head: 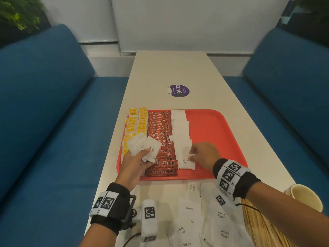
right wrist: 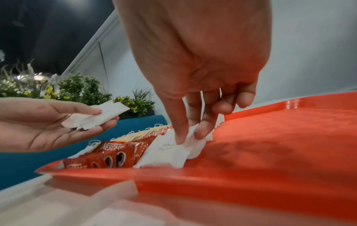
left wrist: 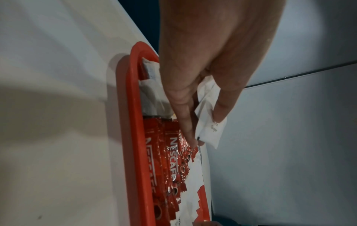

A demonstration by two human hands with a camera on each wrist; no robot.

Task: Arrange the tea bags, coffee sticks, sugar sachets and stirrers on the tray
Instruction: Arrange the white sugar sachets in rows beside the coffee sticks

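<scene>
A red tray [head: 222, 125] lies on the white table. It holds yellow tea bags [head: 137, 122] at its left, red coffee sticks [head: 160, 138] in the middle and a column of white sugar sachets [head: 180, 129] beside them. My left hand [head: 137, 161] hovers over the tray's near left and holds a small fan of sugar sachets [head: 142, 145], also seen as sachets [left wrist: 209, 128] under the thumb. My right hand [head: 203, 154] pinches the corner of one sugar sachet [head: 187, 162] at the column's near end, seen as a sachet [right wrist: 185, 146] in the right wrist view.
Loose sugar sachets [head: 220, 214] lie on the table in front of the tray. Wooden stirrers [head: 258, 227] are bundled at the near right, beside a paper cup [head: 304, 195]. A round purple sticker [head: 179, 90] sits further up the table. Blue sofas flank both sides.
</scene>
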